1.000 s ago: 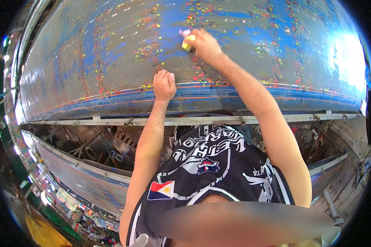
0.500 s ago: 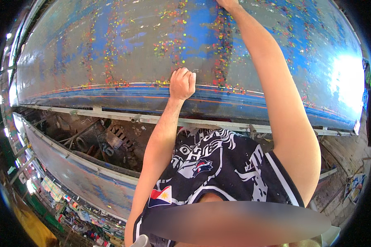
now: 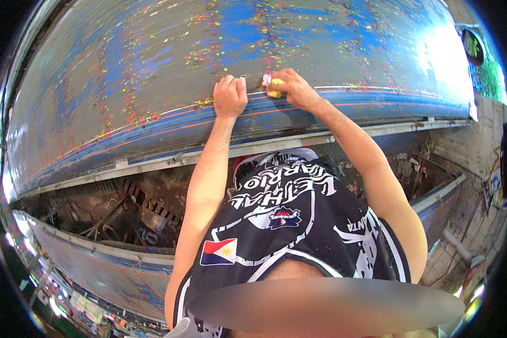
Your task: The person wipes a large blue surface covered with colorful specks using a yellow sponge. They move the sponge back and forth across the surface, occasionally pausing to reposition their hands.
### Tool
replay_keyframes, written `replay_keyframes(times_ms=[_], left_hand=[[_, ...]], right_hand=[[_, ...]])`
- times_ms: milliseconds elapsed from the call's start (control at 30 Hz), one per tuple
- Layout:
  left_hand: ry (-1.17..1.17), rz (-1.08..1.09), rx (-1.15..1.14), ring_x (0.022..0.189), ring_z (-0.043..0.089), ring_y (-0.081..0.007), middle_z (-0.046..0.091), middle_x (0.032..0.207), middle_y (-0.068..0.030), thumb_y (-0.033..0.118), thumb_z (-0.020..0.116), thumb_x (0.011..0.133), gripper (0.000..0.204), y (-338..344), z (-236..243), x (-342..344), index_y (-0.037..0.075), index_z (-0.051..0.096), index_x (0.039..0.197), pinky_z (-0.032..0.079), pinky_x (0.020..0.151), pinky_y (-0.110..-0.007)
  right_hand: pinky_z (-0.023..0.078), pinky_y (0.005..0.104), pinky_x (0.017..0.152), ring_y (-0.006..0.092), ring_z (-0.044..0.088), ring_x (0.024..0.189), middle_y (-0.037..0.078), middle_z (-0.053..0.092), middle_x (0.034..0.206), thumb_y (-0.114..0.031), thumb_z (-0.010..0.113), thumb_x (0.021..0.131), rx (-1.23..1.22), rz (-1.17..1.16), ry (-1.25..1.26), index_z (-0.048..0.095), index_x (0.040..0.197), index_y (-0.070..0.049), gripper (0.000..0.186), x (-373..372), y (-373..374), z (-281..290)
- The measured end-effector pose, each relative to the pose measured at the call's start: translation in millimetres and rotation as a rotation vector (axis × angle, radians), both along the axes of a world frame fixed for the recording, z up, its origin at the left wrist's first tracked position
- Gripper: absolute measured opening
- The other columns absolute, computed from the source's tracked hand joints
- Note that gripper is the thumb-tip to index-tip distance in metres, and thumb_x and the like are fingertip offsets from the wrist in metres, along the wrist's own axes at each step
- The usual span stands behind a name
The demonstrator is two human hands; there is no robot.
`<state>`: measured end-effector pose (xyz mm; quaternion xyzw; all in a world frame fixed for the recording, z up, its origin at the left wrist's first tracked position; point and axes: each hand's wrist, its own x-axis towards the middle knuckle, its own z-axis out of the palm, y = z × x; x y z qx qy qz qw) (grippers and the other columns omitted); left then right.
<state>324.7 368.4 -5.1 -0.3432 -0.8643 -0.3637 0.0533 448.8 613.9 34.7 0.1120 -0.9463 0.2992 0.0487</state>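
Observation:
A long grey-and-blue tabletop [image 3: 169,73] lies before me, its worn surface scattered with rows of red, yellow and green specks. Near its front edge rests my left hand [image 3: 230,98], closed into a fist with the knuckles up. Whatever it may hold is hidden; a small whitish bit shows by its thumb. Just to the right, my right hand [image 3: 296,89] pinches a small yellow piece [image 3: 275,88] against the table near the orange edge lines. A pinkish-white part sticks up beside the yellow; its exact kind is unclear.
A metal rail [image 3: 169,160] runs along the table's near side. Beyond a gap with debris and a slatted pallet, a second long table [image 3: 96,239] stands at the lower left. Concrete paving [image 3: 487,127] is at the right, with bright glare on the table's far right.
My right hand has come back from the far side of the table to its near edge, beside my left, with the yellow piece now visible. My left fist stays near the edge. The view has shifted.

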Motion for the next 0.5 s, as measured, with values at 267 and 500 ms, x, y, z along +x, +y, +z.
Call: replay_keyframes(times_ms=[267, 500], left_hand=[[-0.024, -0.042, 0.009, 0.095, 0.065, -0.0371, 0.067, 0.092, -0.0119, 0.027, 0.056, 0.112, 0.037, -4.8, -6.7, -0.5, 0.004, 0.07, 0.086, 0.048, 0.086, -0.052], [-0.069, -0.003, -0.063, 0.091, 0.066, -0.0361, 0.067, 0.089, -0.012, 0.028, 0.058, 0.111, 0.039, 1.8, 2.0, 1.0, 0.004, 0.071, 0.083, 0.048, 0.083, -0.052]], right_hand=[[0.049, 0.0482, 0.12, 0.0402, 0.061, 0.137, 0.014, 0.071, 0.144, 0.011, 0.063, 0.082, 0.154, -0.385, -0.021, 0.084, 0.123, -0.021, 0.056, 109.4, 93.9, 1.7], [0.054, 0.0471, 0.109, 0.0389, 0.068, 0.124, 0.014, 0.075, 0.137, 0.008, 0.064, 0.087, 0.211, -0.741, 0.069, 0.085, 0.121, -0.021, 0.049, 184.0, 156.2, 3.9]])
